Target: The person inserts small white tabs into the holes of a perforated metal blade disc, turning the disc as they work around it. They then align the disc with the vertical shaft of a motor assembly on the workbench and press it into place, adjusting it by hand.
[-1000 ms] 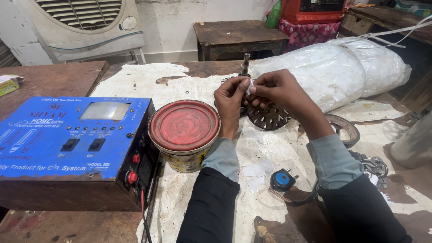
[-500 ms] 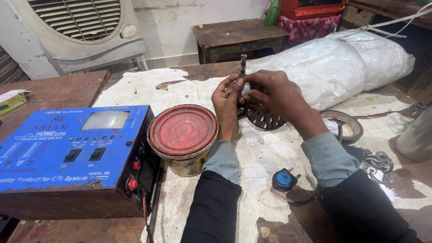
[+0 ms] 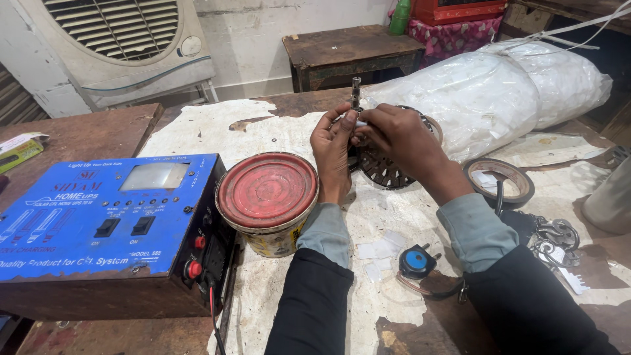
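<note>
My left hand (image 3: pixel 333 152) and my right hand (image 3: pixel 398 139) meet over a dark round slotted metal core (image 3: pixel 384 165) with an upright shaft (image 3: pixel 355 92). Both pinch a small white strip (image 3: pixel 360 123) between fingertips right beside the shaft. The core lies on torn white paper on the wooden table (image 3: pixel 85 135), partly hidden by my hands. A round tin with a red lid (image 3: pixel 267 190) stands just left of my left wrist.
A blue metal power box (image 3: pixel 105 220) with switches and red terminals sits at the left. A white plastic-wrapped bundle (image 3: pixel 499 89) lies behind right. A tape roll (image 3: pixel 506 181), a blue plug (image 3: pixel 417 260), metal hooks (image 3: pixel 555 240) and small white paper slips (image 3: pixel 384 253) lie to the right and near me.
My hands stay pinched together at the shaft; the view has shifted slightly, so everything sits lower and nearer in the picture. The fingers have closed in tighter on the white strip.
</note>
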Action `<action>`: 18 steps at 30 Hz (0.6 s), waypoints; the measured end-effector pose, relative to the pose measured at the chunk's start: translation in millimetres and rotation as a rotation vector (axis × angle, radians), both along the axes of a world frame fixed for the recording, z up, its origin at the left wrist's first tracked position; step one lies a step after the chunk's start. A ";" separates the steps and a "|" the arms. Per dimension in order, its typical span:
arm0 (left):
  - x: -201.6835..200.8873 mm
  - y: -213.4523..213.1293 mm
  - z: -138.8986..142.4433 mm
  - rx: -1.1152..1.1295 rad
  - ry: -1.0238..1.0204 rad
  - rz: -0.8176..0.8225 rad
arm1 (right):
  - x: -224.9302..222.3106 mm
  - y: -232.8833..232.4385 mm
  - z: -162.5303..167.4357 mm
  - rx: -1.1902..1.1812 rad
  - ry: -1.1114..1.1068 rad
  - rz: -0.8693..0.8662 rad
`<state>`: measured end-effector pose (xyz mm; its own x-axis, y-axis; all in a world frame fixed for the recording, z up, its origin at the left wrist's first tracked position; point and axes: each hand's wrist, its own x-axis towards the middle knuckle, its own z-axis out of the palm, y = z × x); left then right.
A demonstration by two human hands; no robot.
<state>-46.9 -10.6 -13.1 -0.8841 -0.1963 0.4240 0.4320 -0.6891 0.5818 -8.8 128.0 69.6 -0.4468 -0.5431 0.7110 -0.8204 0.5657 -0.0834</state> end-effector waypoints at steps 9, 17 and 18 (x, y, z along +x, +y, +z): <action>5.0 0.7 -2.1 -0.205 0.092 -0.019 | -5.9 6.0 -2.4 -0.144 -0.132 -0.071; 2.3 0.7 -2.1 -0.243 0.009 0.057 | -5.4 3.5 0.8 -0.212 -0.437 -0.219; 1.2 1.1 -3.0 -0.242 -0.003 0.059 | -4.7 3.2 1.0 -0.189 -0.404 -0.243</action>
